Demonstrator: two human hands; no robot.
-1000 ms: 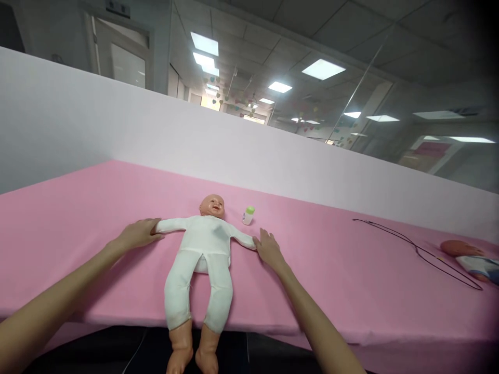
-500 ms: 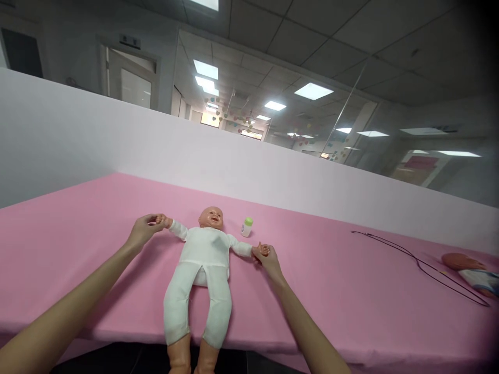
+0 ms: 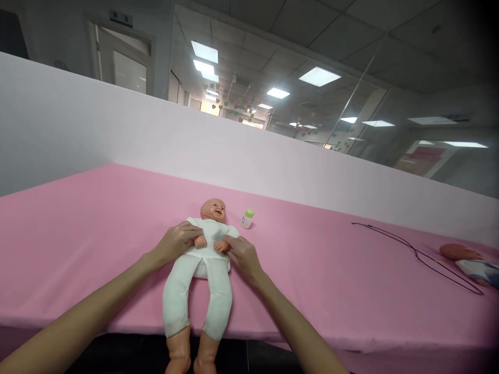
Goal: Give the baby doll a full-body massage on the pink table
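A baby doll (image 3: pixel 210 244) in a white suit lies on its back on the pink-covered table (image 3: pixel 312 280), its bare feet over the front edge. Both its arms are bent, with the small fists on its chest. My left hand (image 3: pixel 177 243) is closed on the doll's arm at the left of the picture, near the wrist. On the other side, my right hand (image 3: pixel 244 257) grips the doll's other arm by the wrist. Beside the doll's head stands a small bottle (image 3: pixel 247 218) with a green cap, touched by neither hand.
A dark looped cord (image 3: pixel 415 252) lies on the right part of the table. Near it, at the right edge, is a second doll (image 3: pixel 470 259), partly out of view. A low white wall (image 3: pixel 234 156) runs behind the table, with glass above it.
Both my hands have moved inward with the doll's arms, which were stretched out sideways and are now folded over its chest. The camera view has shifted slightly.
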